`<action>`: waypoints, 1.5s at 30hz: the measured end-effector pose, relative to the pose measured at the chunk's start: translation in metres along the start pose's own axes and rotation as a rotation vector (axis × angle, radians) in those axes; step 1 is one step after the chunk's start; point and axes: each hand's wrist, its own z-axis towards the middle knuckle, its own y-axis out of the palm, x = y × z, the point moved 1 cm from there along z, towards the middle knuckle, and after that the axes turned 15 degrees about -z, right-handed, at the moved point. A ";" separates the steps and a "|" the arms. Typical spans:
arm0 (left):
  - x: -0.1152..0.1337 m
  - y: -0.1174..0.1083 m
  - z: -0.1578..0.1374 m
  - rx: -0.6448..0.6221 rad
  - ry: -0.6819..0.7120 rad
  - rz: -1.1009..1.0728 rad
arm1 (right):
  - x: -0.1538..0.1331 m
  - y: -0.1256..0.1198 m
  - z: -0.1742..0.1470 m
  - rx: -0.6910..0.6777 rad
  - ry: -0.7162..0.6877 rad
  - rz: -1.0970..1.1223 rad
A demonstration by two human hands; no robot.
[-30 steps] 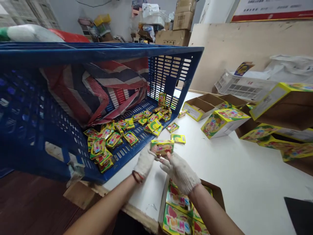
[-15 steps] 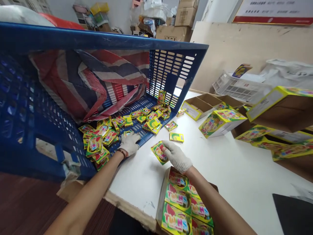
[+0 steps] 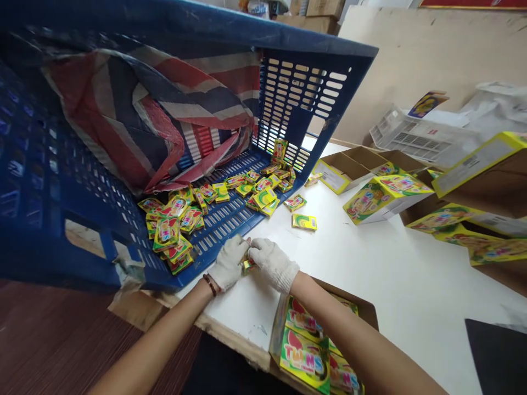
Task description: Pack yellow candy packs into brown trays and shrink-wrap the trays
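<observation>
Both hands wear white knit gloves and meet over the table in front of the basket. My left hand [image 3: 229,262] and my right hand [image 3: 272,263] are closed around small yellow-green candy boxes [image 3: 247,266], mostly hidden by the fingers. The blue plastic basket [image 3: 230,225] lies on its side, its open face toward me. Inside it several small candy boxes [image 3: 167,233] are piled at the left, with more [image 3: 265,197] near the right edge. Below my right forearm stands an open carton [image 3: 373,307] holding rows of boxes printed "TWINS".
Two loose candy boxes [image 3: 304,221] lie on the white table [image 3: 329,247]. Display cartons [image 3: 385,200] stand at the right, some open, beside a white crate [image 3: 411,137]. A striped cloth [image 3: 164,120] hangs inside the basket. A dark flat object [image 3: 494,351] sits at lower right.
My left hand has left the basket floor and come to my right hand. My right hand has moved left with its candy box, now largely covered. The view has tilted downward.
</observation>
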 end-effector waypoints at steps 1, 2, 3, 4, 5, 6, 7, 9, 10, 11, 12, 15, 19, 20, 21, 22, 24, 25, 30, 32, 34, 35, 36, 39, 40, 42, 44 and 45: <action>0.000 0.004 -0.008 -0.018 0.024 -0.065 | -0.001 0.002 0.000 0.044 -0.005 -0.023; 0.000 0.007 -0.016 -0.012 0.030 -0.175 | -0.003 0.005 0.001 0.064 -0.015 -0.039; -0.002 0.010 -0.022 0.011 0.018 -0.328 | -0.004 0.008 0.001 0.063 -0.030 -0.048; -0.005 0.014 -0.027 0.044 -0.007 -0.510 | -0.006 0.011 0.002 0.049 -0.049 -0.051; -0.007 0.018 -0.031 0.079 -0.037 -0.694 | -0.009 0.014 0.003 0.028 -0.065 -0.051; -0.009 0.021 -0.034 0.110 -0.067 -0.849 | -0.011 0.016 0.004 0.007 -0.075 -0.050; -0.010 0.025 -0.035 0.135 -0.092 -0.955 | -0.013 0.017 0.004 -0.011 -0.079 -0.050; -0.007 0.028 -0.036 0.205 -0.134 -1.073 | -0.014 0.014 0.004 -0.045 -0.079 -0.048; -0.003 0.027 -0.035 0.252 -0.160 -1.105 | -0.012 0.008 0.001 -0.065 -0.072 -0.040; 0.003 0.024 -0.034 0.306 -0.189 -1.134 | -0.009 0.000 -0.003 -0.081 -0.050 -0.017; 0.010 0.020 -0.033 0.350 -0.209 -1.170 | -0.003 -0.010 -0.009 -0.083 -0.013 0.030; 0.040 0.007 -0.031 0.263 -0.192 -1.291 | 0.018 -0.047 -0.041 -0.013 0.161 0.288; 0.085 0.011 -0.038 -0.202 -0.171 -1.270 | 0.034 -0.078 -0.098 0.001 0.450 0.671; 0.094 0.017 -0.041 -0.255 -0.179 -1.281 | 0.034 -0.078 -0.111 -0.007 0.546 0.719; 0.102 0.025 -0.044 -0.276 -0.184 -1.307 | 0.032 -0.077 -0.122 -0.018 0.647 0.736; 0.108 0.033 -0.047 -0.270 -0.190 -1.332 | 0.030 -0.074 -0.132 -0.034 0.743 0.722; 0.116 0.048 -0.050 -0.235 -0.207 -1.337 | 0.026 -0.068 -0.147 -0.081 0.886 0.670; 0.117 0.053 -0.050 -0.210 -0.222 -1.326 | 0.025 -0.066 -0.154 -0.103 0.929 0.663; 0.103 0.041 -0.046 0.062 -0.295 -1.298 | 0.040 -0.065 -0.184 0.079 0.926 0.668; 0.099 0.029 -0.050 0.036 -0.237 -1.284 | 0.048 -0.056 -0.191 0.161 0.909 0.609; 0.103 0.025 -0.061 -0.226 -0.183 -1.247 | 0.050 -0.039 -0.190 0.188 0.862 0.576; 0.107 0.027 -0.069 -0.384 -0.176 -1.189 | 0.048 -0.029 -0.186 0.195 0.824 0.558; 0.112 0.029 -0.077 -0.500 -0.178 -1.107 | 0.045 -0.019 -0.181 0.199 0.787 0.528; 0.127 0.041 -0.092 -0.512 -0.161 -0.844 | 0.030 0.003 -0.164 0.133 0.748 0.347; 0.130 0.045 -0.094 -0.465 -0.142 -0.769 | 0.026 0.006 -0.159 0.085 0.779 0.274; 0.132 0.049 -0.094 -0.413 -0.112 -0.664 | 0.022 0.006 -0.152 -0.017 0.843 0.143; 0.131 0.050 -0.093 -0.419 -0.100 -0.600 | 0.021 -0.002 -0.149 -0.122 0.824 0.025; 0.130 0.049 -0.092 -0.431 -0.099 -0.582 | 0.022 -0.008 -0.148 -0.182 0.767 -0.038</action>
